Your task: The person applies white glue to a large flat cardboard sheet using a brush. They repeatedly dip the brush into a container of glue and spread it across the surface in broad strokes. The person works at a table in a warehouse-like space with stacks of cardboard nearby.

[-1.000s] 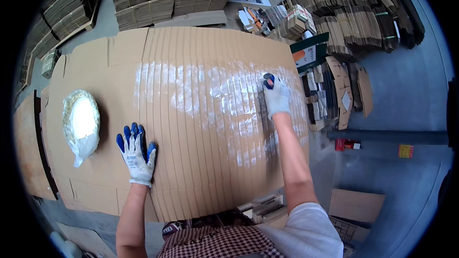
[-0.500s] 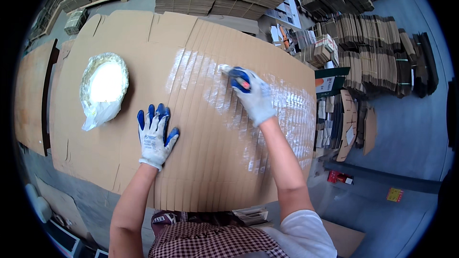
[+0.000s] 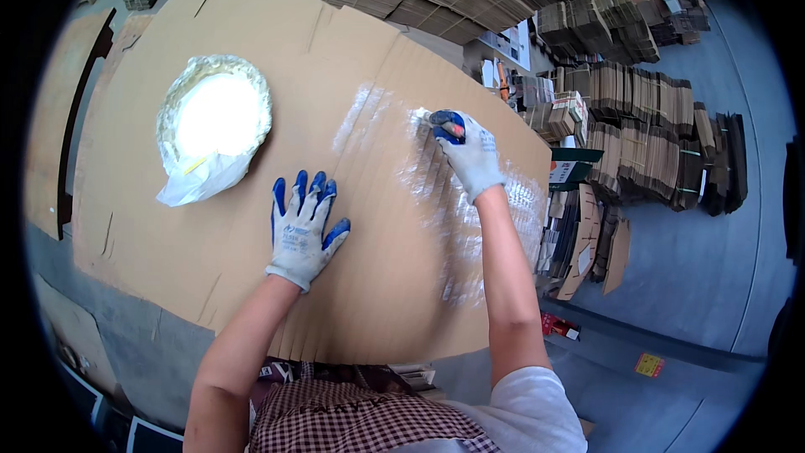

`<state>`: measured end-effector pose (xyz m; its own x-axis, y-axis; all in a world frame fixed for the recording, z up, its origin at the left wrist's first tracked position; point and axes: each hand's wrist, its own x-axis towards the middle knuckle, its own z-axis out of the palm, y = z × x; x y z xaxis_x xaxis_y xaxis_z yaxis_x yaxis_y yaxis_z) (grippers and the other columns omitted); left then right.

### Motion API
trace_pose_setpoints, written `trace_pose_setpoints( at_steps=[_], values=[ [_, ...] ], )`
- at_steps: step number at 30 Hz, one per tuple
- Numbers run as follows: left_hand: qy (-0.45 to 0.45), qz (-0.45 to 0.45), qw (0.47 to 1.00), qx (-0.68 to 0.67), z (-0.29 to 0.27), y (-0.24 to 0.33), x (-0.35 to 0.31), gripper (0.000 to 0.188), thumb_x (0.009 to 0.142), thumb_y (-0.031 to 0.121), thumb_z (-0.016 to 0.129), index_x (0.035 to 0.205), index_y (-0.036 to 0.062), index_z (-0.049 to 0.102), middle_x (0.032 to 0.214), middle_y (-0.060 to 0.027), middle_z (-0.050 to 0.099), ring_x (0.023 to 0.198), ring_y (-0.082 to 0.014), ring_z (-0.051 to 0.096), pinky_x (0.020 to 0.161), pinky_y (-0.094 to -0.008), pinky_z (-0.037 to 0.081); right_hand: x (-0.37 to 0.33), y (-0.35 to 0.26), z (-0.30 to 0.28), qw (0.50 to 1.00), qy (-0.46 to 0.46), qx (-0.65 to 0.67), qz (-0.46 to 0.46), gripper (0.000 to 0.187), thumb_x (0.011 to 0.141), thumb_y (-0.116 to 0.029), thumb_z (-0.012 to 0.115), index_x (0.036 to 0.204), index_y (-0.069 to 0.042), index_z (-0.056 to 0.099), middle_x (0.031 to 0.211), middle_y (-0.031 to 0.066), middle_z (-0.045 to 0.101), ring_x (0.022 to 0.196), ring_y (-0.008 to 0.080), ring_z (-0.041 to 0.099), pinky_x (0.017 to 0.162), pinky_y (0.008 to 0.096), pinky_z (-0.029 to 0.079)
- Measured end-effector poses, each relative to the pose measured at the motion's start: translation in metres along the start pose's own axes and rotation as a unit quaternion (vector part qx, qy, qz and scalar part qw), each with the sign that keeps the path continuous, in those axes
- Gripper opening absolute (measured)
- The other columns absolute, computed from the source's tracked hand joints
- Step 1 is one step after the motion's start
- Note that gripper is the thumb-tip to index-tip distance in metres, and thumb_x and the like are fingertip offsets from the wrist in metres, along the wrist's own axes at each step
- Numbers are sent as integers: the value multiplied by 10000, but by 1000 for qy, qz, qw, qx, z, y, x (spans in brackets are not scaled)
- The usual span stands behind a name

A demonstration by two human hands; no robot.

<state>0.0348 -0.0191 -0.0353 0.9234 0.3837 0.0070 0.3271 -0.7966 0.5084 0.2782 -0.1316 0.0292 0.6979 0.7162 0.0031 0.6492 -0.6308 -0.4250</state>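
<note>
Cardboard sheet (image 3: 251,50) beneath both hands.

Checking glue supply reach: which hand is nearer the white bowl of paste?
Left. The left hand lies flat on the cardboard sheet just right of and below the bowl; the right hand is farther right, on the white smears.

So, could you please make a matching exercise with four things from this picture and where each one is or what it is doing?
Things:
1. left hand
2. right hand
3. bowl of white paste
4. stacks of folded cardboard

States:
a. on the floor, right of the sheet
b. lies flat on the cardboard sheet
c. closed on something small, on the white smears
d. rests on the sheet, lined with a plastic bag

Pairs: 1-b, 2-c, 3-d, 4-a
</note>
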Motion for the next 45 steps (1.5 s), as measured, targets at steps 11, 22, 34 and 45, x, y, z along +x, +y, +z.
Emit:
trace_pose_setpoints(
  at_steps=[11, 22, 34, 45],
  values=[
    [90, -3, 982, -168, -1, -5, 0, 419, 767, 202, 541, 1151, 43, 491, 1213, -122, 467, 1184, -293, 364, 1036, -435, 177, -42, -77, 42, 981, 27, 146, 127, 268, 724, -193, 642, 912, -29, 543, 851, 144, 584, 768, 284, 571, 707, 327, 450],
    [140, -38, 976, -163, -13, -26, 4, 320, 801, 154, 510, 1108, 63, 522, 1203, -93, 479, 1169, -276, 379, 1011, -416, 223, -45, -116, 48, 982, 86, 145, 89, 319, 695, -235, 673, 908, -38, 540, 850, 140, 571, 778, 300, 567, 693, 346, 450],
    [70, 3, 996, 46, 0, -39, 4, 351, 795, 197, 497, 1130, 96, 513, 1277, -68, 405, 1220, -253, 304, 1005, -433, 213, -59, -123, 67, 998, 28, 54, 22, 229, 785, -258, 545, 883, -53, 522, 867, 166, 550, 776, 351, 545, 687, 385, 447],
    [107, 17, 993, 57, 5, -46, 4, 347, 793, 197, 491, 1124, 93, 507, 1260, -75, 422, 1210, -279, 316, 997, -474, 214, -115, -127, 75, 998, -59, 7, 28, 312, 741, -232, 594, 993, -74, 499, 950, 138, 532, 799, 311, 566, 678, 379, 462]
  ],
)
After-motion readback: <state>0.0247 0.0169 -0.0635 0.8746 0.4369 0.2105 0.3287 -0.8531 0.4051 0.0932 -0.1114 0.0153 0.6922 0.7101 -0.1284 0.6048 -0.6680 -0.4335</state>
